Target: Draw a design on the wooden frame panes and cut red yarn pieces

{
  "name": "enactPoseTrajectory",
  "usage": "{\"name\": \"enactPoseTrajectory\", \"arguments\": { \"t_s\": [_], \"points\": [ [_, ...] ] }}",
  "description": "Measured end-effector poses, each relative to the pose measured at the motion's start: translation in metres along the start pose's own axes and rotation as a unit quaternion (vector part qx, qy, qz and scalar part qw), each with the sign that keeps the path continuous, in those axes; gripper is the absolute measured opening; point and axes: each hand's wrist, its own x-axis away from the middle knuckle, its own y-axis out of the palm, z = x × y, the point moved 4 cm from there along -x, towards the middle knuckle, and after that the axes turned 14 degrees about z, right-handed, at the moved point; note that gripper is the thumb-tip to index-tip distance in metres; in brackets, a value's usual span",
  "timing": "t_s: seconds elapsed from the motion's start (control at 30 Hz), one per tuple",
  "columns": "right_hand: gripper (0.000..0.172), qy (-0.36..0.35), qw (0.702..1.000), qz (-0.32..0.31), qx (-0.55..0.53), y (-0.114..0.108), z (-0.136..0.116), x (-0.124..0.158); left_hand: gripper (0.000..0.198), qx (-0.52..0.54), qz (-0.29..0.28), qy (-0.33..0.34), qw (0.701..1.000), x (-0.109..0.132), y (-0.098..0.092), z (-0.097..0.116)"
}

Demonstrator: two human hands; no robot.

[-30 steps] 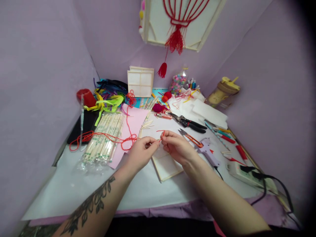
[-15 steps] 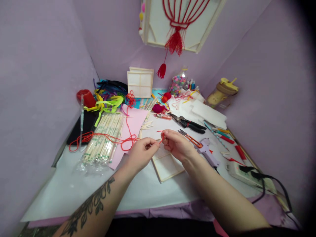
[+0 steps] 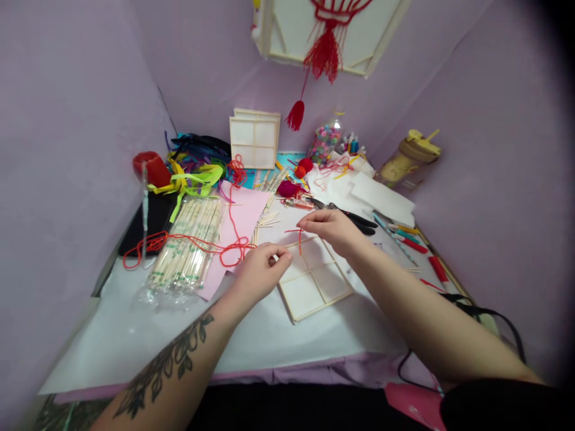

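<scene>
Thumb and fingertips of my right hand (image 3: pixel 330 228) pinch a short piece of red yarn (image 3: pixel 300 242), which dangles over the far side of a wooden stick frame (image 3: pixel 309 272). This frame is backed in white, with crossing sticks, and lies flat on the table. To its left, my left hand (image 3: pixel 265 269) is closed in a pinch; whatever its fingertips hold is too small to make out. A long red yarn (image 3: pixel 193 239) loops across the table from the left and disappears behind that hand.
A bag of wooden sticks (image 3: pixel 186 245) and pink paper (image 3: pixel 242 209) lie left. Black-handled pliers (image 3: pixel 359 221) are partly behind my right hand. Two more frames (image 3: pixel 254 140) lean on the wall near a bottle of pompoms (image 3: pixel 326 143). A cup (image 3: pixel 411 155) stands back right.
My hands have moved apart. The right hand has lifted up and away with the short yarn hanging from it, while the left has stayed near the frame's left edge. More of the frame shows.
</scene>
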Motion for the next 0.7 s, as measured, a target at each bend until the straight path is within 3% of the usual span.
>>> {"name": "enactPoseTrajectory", "arguments": {
  "t_s": [0.13,0.27,0.37,0.5,0.7],
  "points": [
    [0.016,-0.040,0.998,0.007,0.046,-0.004,-0.003,-0.017,0.017,-0.136,-0.023,0.176,0.975,0.020,0.010,0.012],
    [0.015,-0.042,0.996,0.006,0.074,-0.009,0.000,-0.024,0.025,-0.246,-0.139,0.298,0.912,0.054,0.035,0.022],
    [0.016,-0.026,0.997,0.015,0.067,-0.017,0.005,-0.026,0.028,-0.288,-0.209,0.316,0.880,0.069,0.047,0.022],
    [0.016,0.005,0.998,0.031,0.053,-0.022,0.009,-0.024,0.014,-0.302,-0.252,0.320,0.862,0.075,0.050,0.020],
    [0.013,0.050,0.995,0.053,0.075,-0.001,0.016,-0.019,0.017,-0.285,-0.308,0.318,0.850,0.081,0.049,0.021]
  ]
}}
